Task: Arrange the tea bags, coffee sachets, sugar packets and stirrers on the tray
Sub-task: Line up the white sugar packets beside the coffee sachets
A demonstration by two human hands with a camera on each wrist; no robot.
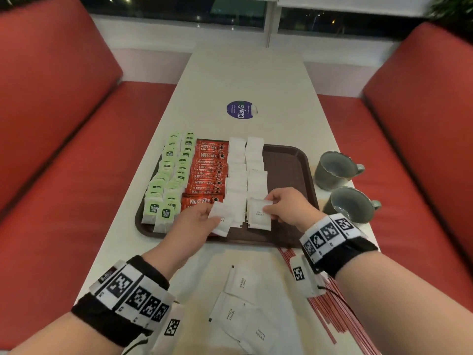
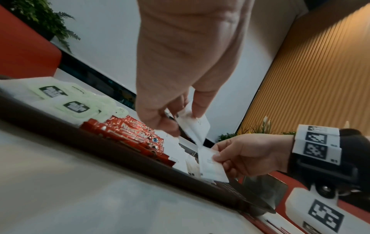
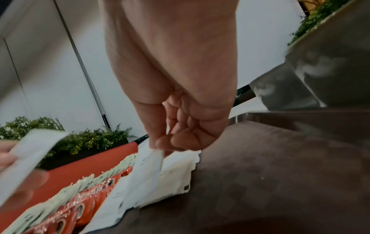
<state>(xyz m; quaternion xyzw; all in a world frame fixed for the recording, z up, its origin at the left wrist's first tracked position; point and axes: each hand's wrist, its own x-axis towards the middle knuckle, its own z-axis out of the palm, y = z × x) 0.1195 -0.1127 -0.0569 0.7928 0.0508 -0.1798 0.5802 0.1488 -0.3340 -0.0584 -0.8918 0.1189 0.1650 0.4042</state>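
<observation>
My left hand [image 1: 197,221] pinches one white paper sugar packet [image 1: 220,221] and my right hand [image 1: 286,204] another [image 1: 259,217], fingers [image 2: 217,158] curled, above the near ends of the sugar rows on the brown plastic tray [image 1: 289,170]. I judge that setting either down carelessly could nudge the overlapped rows askew. More packets [image 1: 239,283] and red stirrers [image 1: 330,311] wait on the pale table [image 1: 230,80].

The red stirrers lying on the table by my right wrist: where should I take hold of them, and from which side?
Judging from the head view, the red stirrers lie flat on the table in a loose, roughly parallel bundle under the right wrist, near the table's right edge. I would pinch across their width near mid-length, coming from above. The right hand, now pinching a sugar packet, is nearest.
</observation>
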